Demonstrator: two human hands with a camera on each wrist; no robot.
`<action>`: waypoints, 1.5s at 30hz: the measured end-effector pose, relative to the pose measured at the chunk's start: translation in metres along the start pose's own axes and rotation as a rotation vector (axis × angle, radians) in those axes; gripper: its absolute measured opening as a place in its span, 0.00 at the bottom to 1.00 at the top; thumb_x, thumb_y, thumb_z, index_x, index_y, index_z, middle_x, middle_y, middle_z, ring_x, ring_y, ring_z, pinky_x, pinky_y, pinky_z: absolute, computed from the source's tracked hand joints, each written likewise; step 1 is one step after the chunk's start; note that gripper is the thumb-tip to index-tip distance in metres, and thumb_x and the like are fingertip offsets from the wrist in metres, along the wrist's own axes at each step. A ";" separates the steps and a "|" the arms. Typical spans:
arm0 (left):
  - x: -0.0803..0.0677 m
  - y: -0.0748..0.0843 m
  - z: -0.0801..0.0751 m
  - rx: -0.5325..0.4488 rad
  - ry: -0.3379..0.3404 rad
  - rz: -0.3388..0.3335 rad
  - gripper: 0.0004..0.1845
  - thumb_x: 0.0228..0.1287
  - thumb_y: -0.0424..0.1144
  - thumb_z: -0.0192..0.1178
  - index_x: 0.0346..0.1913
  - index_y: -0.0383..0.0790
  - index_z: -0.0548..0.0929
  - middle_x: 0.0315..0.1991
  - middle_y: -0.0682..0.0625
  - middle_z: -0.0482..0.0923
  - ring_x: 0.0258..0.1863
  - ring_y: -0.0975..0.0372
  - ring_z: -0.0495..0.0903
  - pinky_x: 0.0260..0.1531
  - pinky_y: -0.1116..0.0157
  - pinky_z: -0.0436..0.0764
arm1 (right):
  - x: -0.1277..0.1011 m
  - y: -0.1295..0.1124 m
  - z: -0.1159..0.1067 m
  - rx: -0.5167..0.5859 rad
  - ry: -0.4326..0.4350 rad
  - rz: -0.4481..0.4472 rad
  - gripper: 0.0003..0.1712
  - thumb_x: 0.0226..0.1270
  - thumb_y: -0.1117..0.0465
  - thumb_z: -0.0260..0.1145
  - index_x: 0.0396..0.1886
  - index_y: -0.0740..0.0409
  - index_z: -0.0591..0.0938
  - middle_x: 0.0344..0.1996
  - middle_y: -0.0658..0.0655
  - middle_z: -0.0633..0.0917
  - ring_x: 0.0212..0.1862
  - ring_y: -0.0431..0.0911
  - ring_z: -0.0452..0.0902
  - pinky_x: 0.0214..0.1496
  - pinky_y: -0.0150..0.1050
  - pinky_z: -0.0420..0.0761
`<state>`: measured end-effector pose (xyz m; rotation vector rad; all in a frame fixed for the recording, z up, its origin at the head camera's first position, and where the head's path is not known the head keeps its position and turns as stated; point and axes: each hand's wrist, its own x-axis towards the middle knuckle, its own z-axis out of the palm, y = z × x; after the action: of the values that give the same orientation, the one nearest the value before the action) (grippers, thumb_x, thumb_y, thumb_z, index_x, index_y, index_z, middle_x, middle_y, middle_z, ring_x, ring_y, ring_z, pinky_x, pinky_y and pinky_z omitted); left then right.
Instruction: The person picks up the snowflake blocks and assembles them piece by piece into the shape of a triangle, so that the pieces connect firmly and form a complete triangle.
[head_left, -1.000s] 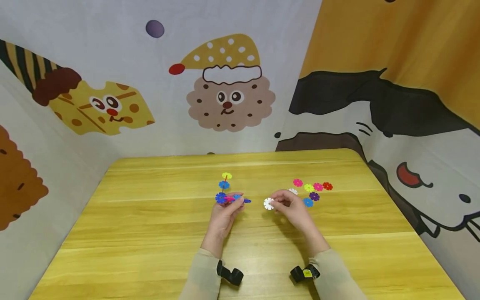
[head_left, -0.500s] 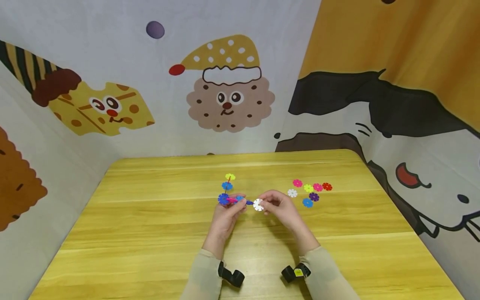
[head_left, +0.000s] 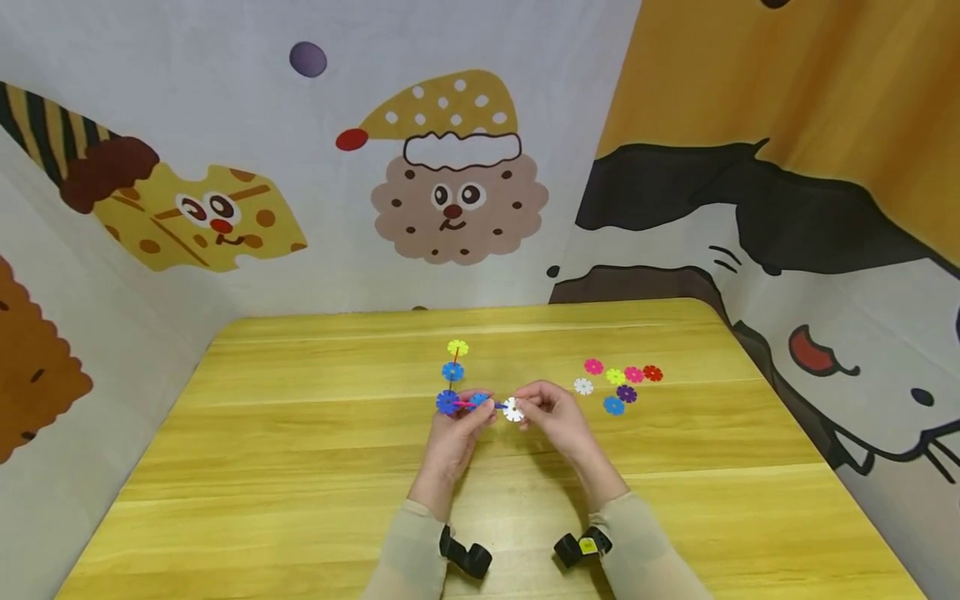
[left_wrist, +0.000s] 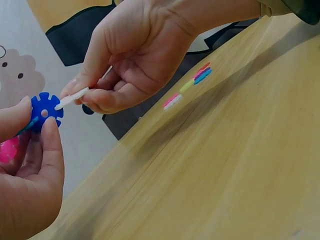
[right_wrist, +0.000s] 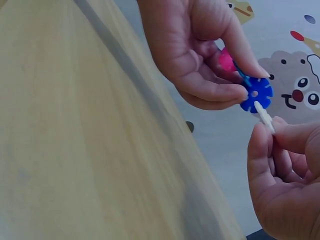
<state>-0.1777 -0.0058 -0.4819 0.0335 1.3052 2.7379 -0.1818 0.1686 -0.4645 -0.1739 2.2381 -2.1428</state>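
Note:
My left hand (head_left: 452, 435) pinches a linked chain of snowflake discs near its right end. Along that chain are a yellow disc (head_left: 457, 347), a light blue disc (head_left: 452, 372) and a dark blue disc (head_left: 447, 402), and a pink disc (left_wrist: 8, 151) shows by the palm. The blue end disc (left_wrist: 45, 111) sticks out between the left fingertips. Between thumb and fingers, my right hand (head_left: 558, 421) pinches a white snowflake disc (head_left: 513, 409). In both wrist views the white disc meets the blue disc's rim edge-on, crosswise; how deep it sits cannot be told.
Loose discs lie on the wooden table (head_left: 300, 467) to the right: a white one (head_left: 583, 387), a light blue one (head_left: 613, 406), a purple one (head_left: 626, 393), a red one (head_left: 652, 373), plus pink and yellow ones. A cartoon curtain (head_left: 337, 250) hangs behind the table.
My right hand has moved left with the white disc, from apart to meeting the chain's blue end disc. The left hand and its chain have shifted slightly right.

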 end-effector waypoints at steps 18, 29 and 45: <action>0.000 0.001 -0.001 0.038 0.004 -0.041 0.11 0.62 0.19 0.59 0.46 0.30 0.80 0.36 0.48 0.83 0.39 0.60 0.84 0.42 0.66 0.83 | 0.000 0.001 -0.011 -0.072 -0.140 0.026 0.12 0.67 0.69 0.66 0.46 0.75 0.80 0.32 0.55 0.83 0.32 0.45 0.76 0.36 0.35 0.81; 0.000 0.001 -0.002 0.115 0.013 -0.052 0.27 0.58 0.20 0.62 0.61 0.20 0.70 0.46 0.40 0.82 0.46 0.57 0.82 0.45 0.66 0.82 | -0.001 0.001 -0.006 -0.063 -0.041 -0.022 0.09 0.66 0.70 0.65 0.44 0.72 0.81 0.31 0.54 0.83 0.31 0.43 0.75 0.33 0.32 0.80; -0.004 -0.009 0.007 0.165 0.031 -0.008 0.24 0.52 0.16 0.64 0.53 0.28 0.71 0.31 0.47 0.83 0.32 0.62 0.83 0.36 0.65 0.84 | 0.003 0.002 0.006 -0.022 0.122 0.042 0.12 0.64 0.70 0.68 0.45 0.73 0.82 0.31 0.54 0.83 0.32 0.45 0.74 0.34 0.33 0.77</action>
<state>-0.1725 0.0048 -0.4840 -0.0006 1.5321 2.6271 -0.1843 0.1620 -0.4666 0.0038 2.3078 -2.1637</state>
